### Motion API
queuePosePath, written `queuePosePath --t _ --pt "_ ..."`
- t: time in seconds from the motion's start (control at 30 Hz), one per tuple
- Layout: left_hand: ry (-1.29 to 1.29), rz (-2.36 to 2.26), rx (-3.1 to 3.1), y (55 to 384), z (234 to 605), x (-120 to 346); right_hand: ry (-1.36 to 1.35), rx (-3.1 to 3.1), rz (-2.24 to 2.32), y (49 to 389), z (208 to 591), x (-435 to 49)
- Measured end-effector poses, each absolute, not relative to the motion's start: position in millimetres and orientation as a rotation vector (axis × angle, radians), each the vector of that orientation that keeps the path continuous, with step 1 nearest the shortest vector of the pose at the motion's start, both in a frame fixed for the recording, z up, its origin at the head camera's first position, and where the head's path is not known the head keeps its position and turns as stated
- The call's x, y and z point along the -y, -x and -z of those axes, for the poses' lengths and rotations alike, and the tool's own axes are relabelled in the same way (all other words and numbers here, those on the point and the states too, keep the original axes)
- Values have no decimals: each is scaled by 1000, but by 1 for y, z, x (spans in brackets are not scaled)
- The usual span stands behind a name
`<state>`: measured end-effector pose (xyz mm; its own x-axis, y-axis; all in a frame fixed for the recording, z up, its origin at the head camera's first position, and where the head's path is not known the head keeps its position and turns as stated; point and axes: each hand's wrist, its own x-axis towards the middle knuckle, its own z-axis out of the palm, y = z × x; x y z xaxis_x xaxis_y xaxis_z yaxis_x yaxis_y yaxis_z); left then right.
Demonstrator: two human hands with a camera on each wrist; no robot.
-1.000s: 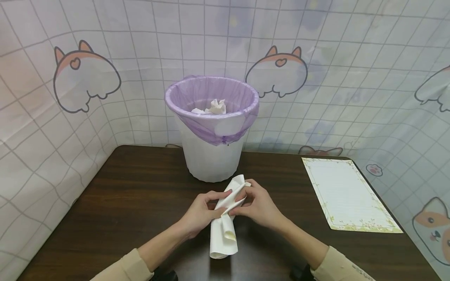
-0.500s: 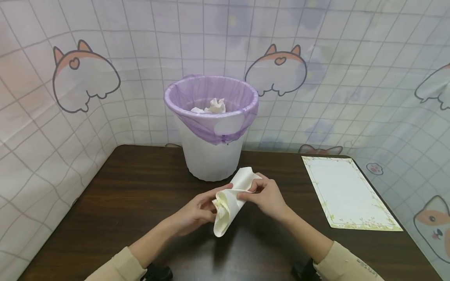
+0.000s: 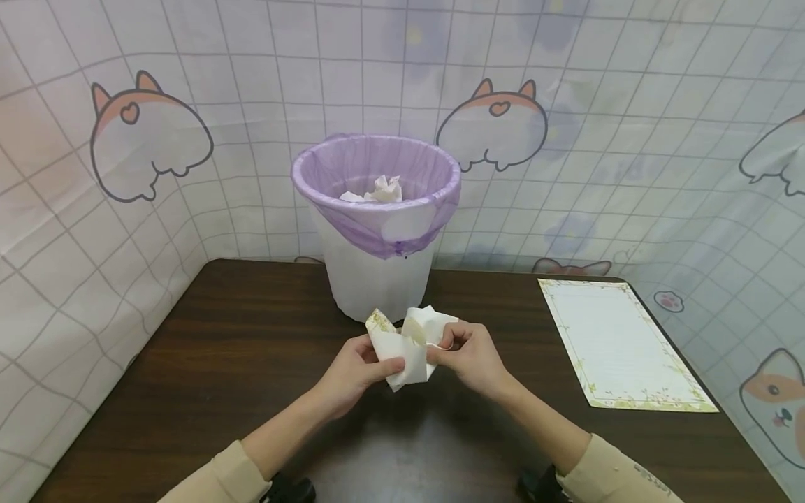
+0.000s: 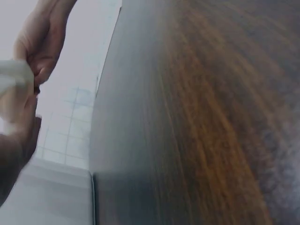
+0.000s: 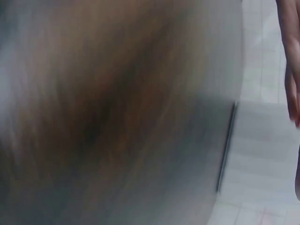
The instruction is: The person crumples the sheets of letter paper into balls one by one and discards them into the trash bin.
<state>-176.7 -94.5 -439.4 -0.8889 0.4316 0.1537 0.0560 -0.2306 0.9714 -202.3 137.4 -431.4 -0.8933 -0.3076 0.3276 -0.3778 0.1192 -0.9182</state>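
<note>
Between both hands, above the table and in front of the bin, is a partly crumpled sheet of paper, white with a yellow-green printed edge. My left hand grips its left part, thumb on the near face. With thumb and fingers my right hand pinches its right side. A slice of the paper shows at the left edge of the left wrist view, beside the left hand. Only part of a hand appears at the right edge of the blurred right wrist view.
A white bin with a purple liner stands at the table's back, crumpled white paper inside. A flat, flower-bordered sheet lies on the right of the dark wooden table. Patterned cloth hangs behind.
The loosely rolled paper has been turned and folded into a shorter, more crumpled bundle. My left hand has shifted its hold to the left part, thumb on the near face.
</note>
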Motion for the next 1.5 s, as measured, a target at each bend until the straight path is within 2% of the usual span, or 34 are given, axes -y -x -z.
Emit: queuePosePath --t 0.2,0.47,0.7,1.0,1.3,1.5 --pt "-545 -2231 -1781 180 437 87 -720 2304 -1865 198 432 -129" --pt "-361 -2354 -1864 184 438 78 -754 2305 -1858 196 432 -120" --pt "-254 -2495 -1887 190 437 79 -890 2196 -2175 191 434 -121" --pt "-39 -2625 -1887 189 431 67 -744 2261 -2196 191 435 -111" --pt "-26 -2655 -1900 186 432 60 -612 2285 -2326 192 434 -110" --pt "-245 -2462 -1906 185 431 68 -469 2273 -2404 193 429 -111"
